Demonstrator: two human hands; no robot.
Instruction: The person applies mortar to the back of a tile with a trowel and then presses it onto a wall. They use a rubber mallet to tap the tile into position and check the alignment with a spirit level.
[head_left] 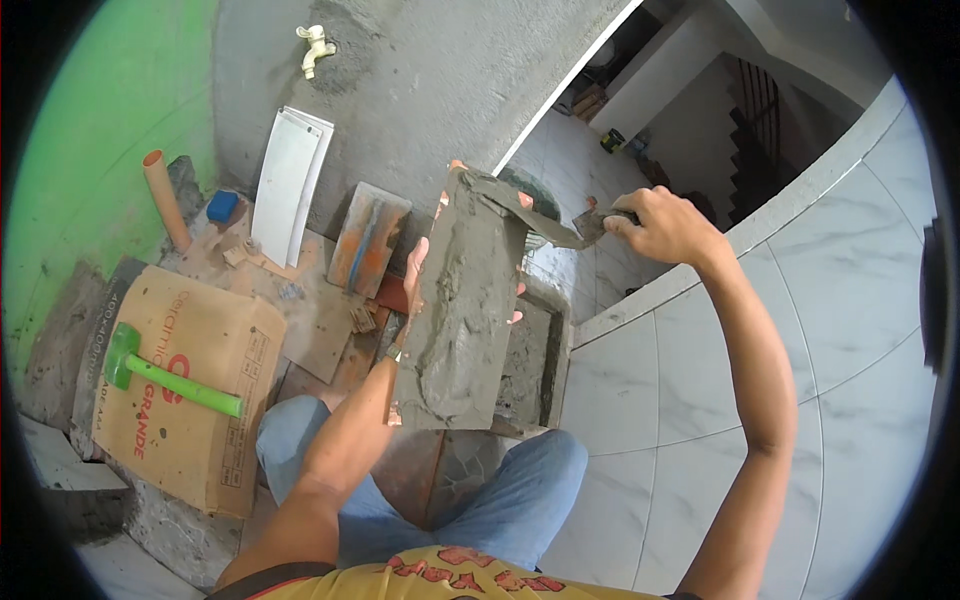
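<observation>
My left hand grips a long rectangular tile from beneath, with the thumb at its left edge and fingertips at its right edge. Wet grey mortar covers the tile's upper face, and bits of its reddish edge show through. In my right hand is a trowel, the fingers closed round its handle. Its mortar-smeared blade reaches the tile's upper right part. Below the tile, partly hidden by it, a shallow tray holds more mortar.
A green mallet lies on a cardboard box at the left. White strips lean on the grey wall beneath a tap. Nearby are an orange-stained board, a pipe and a blue block. Marbled tiles cover the right.
</observation>
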